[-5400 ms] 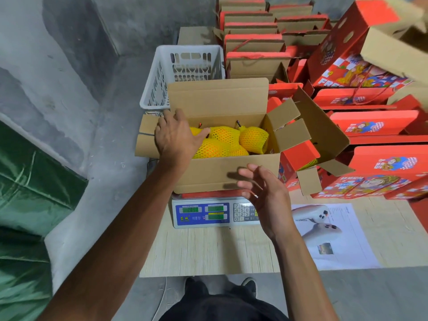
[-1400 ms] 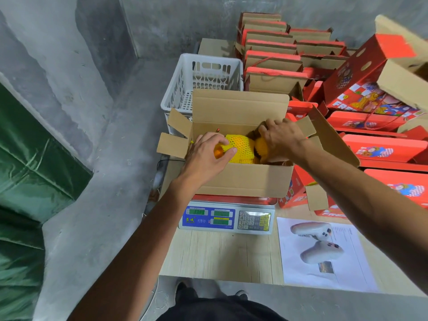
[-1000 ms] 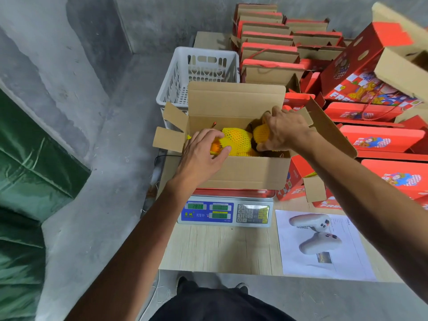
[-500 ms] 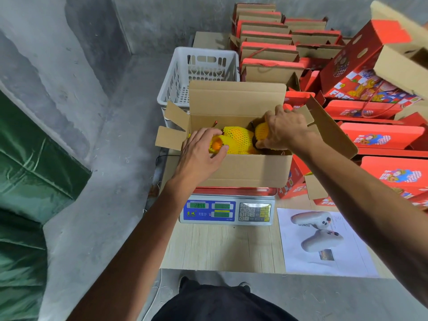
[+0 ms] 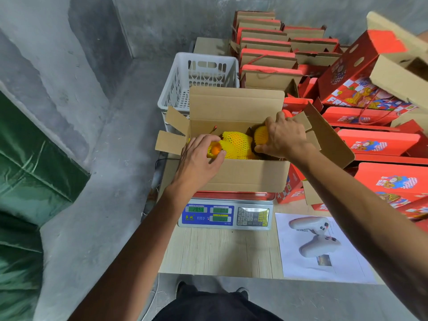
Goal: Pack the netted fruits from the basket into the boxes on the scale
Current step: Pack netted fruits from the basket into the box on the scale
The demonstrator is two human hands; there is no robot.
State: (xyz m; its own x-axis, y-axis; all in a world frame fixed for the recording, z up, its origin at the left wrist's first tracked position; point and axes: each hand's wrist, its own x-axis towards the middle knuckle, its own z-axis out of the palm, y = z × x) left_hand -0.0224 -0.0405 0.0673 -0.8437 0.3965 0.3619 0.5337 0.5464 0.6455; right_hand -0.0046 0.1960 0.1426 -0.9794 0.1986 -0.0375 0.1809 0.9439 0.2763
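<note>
Head camera looks down on an open cardboard box [image 5: 240, 174] sitting on the digital scale [image 5: 225, 215], and both hands are inside it. Left hand [image 5: 199, 161] curls over the near left corner, fingers wrapped round a netted fruit [image 5: 215, 149] whose orange skin peeks out of the yellow foam net. Right hand [image 5: 283, 137] clamps down on another netted fruit [image 5: 260, 134] at the far right end, covering most of it. Between them lies a third netted fruit [image 5: 237, 142], plain to see. How many more sit beneath, the box wall hides. Scale digits glow green, too blurred to read. Behind the box stands the white plastic basket [image 5: 178, 89], its inside largely blocked by the raised flap, so its contents cannot be told. Red gift boxes [image 5: 375, 140] crowd the right side, several cut off by the frame edge. A printed sheet [image 5: 322, 249] showing two game controllers lies on the wooden table [image 5: 220, 253], near right.
</note>
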